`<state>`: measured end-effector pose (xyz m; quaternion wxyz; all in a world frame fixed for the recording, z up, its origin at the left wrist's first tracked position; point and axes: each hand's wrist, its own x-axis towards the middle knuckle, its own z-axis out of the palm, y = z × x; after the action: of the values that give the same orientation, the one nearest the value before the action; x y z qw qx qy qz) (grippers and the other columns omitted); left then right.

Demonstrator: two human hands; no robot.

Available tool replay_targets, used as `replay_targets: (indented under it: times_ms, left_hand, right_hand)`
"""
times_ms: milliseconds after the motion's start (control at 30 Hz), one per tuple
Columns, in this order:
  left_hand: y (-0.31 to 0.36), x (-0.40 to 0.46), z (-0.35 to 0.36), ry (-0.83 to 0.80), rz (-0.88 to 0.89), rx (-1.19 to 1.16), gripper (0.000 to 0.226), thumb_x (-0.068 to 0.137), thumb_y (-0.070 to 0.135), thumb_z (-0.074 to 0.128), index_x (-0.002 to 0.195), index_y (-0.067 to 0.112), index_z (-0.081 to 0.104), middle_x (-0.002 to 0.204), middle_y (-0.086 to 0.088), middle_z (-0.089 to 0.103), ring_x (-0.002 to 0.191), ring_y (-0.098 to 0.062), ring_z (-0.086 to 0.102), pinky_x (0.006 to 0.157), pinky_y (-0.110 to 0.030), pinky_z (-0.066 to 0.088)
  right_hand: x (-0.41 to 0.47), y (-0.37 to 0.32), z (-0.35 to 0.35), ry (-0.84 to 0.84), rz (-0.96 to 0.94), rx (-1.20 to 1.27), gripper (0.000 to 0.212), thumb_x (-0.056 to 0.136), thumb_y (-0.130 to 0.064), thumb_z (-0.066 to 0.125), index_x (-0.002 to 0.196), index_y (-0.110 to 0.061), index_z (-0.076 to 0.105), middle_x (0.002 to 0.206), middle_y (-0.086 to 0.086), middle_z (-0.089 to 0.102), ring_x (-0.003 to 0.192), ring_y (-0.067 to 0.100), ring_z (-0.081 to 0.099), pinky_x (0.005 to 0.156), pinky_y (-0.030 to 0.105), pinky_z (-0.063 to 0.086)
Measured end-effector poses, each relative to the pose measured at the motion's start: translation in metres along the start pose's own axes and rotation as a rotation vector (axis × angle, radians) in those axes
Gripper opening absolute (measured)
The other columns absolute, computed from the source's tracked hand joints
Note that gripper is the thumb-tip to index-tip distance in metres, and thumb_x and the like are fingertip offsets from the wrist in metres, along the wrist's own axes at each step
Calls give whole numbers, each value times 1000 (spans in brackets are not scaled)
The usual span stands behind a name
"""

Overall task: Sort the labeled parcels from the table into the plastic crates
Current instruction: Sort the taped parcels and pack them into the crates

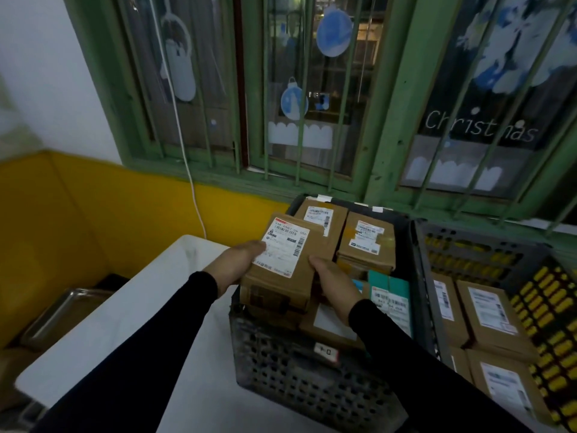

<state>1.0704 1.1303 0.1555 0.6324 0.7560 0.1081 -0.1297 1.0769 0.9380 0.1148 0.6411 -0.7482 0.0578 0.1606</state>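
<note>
Head view looks down past a green barred window with blue paper ornaments and the word "Christmas" on the glass, above a yellow wall band. Below it a white tabletop carries two plastic crates side by side. The dark crate in the middle has perforated walls and is nearly full of brown cardboard parcels, each with a white printed label; two of them sit at its far end, and a teal parcel with a barcode label lies near its right wall. The grey crate on the right, just beside the first, has yellow showing through its slots and holds more labeled brown parcels lying flat.

Over the near left corner of the dark crate is the held parcel: a brown cardboard box sealed with clear tape, tilted, with a large white shipping label on top showing a red strip, barcodes and small print. The left hand grips its left edge, thumb lying across the label. The right hand grips its right edge, fingers curled under out of sight. Both arms wear black sleeves.
</note>
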Motion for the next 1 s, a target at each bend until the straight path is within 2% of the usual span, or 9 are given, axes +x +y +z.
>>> replay_targets:
  times_ms: [67, 167, 333, 433, 567, 667, 800, 900, 1000]
  left_hand:
    - [2, 1, -2, 10, -14, 79, 30, 103, 38, 42, 119, 21, 61, 103, -1, 72, 85, -18, 66, 71, -27, 50]
    - [5, 2, -1, 32, -26, 161, 29, 103, 39, 39, 114, 21, 60, 98, -2, 69, 81, -18, 63, 68, -26, 47]
    - [1, 5, 1, 49, -19, 254, 37, 103, 44, 36, 124, 22, 57, 111, -4, 69, 94, -22, 64, 70, -28, 47]
    - [-4, 7, 1, 65, 11, 319, 40, 104, 44, 34, 127, 21, 56, 118, -6, 68, 102, -24, 63, 74, -28, 46]
    - [-3, 7, 0, 66, -26, 286, 36, 103, 45, 35, 118, 23, 59, 101, -3, 71, 87, -22, 66, 67, -28, 49]
    - [0, 8, 0, 93, -40, 301, 37, 103, 43, 36, 114, 20, 62, 100, -5, 72, 88, -25, 67, 75, -33, 51]
    - [0, 10, 6, 139, 52, 563, 45, 103, 48, 30, 122, 18, 58, 123, -11, 64, 109, -29, 60, 98, -40, 47]
    - [2, 10, 7, 140, 50, 628, 47, 103, 49, 29, 125, 17, 56, 124, -12, 63, 109, -28, 59, 100, -40, 45]
    - [6, 14, 8, 132, 20, 633, 43, 104, 46, 30, 122, 16, 56, 122, -14, 63, 106, -28, 59, 98, -40, 47]
  right_hand:
    - [3, 4, -2, 12, 10, -25, 48, 95, -54, 47, 131, -24, 58, 124, -4, 67, 112, 17, 62, 105, 39, 46]
    - [1, 5, -2, 30, -13, -68, 46, 94, -55, 46, 126, -26, 62, 122, -6, 68, 111, 17, 62, 105, 42, 46]
    - [-5, 5, 1, 44, -62, -147, 33, 97, -55, 41, 101, -34, 66, 118, -7, 68, 108, 16, 63, 104, 41, 46]
    - [-9, 3, -3, 17, -57, -180, 31, 98, -55, 43, 109, -33, 61, 118, -10, 64, 111, 16, 60, 103, 36, 45]
    - [-6, 2, -6, -2, -72, -192, 43, 98, -55, 45, 126, -27, 62, 127, -8, 64, 113, 15, 59, 102, 34, 45]
    - [-5, 2, -4, 0, -75, -196, 44, 98, -54, 45, 128, -26, 61, 130, -6, 63, 113, 16, 59, 102, 34, 46]
    - [-6, 6, -6, -16, -74, -178, 38, 96, -56, 45, 118, -30, 62, 125, -5, 64, 112, 18, 60, 105, 39, 46]
    - [-4, 11, -6, -1, -58, -194, 46, 92, -64, 46, 108, -26, 66, 122, -4, 66, 109, 19, 61, 103, 42, 47]
    - [-5, 11, -6, -9, -39, -198, 57, 89, -69, 46, 113, -23, 69, 118, -3, 68, 106, 18, 63, 100, 42, 50]
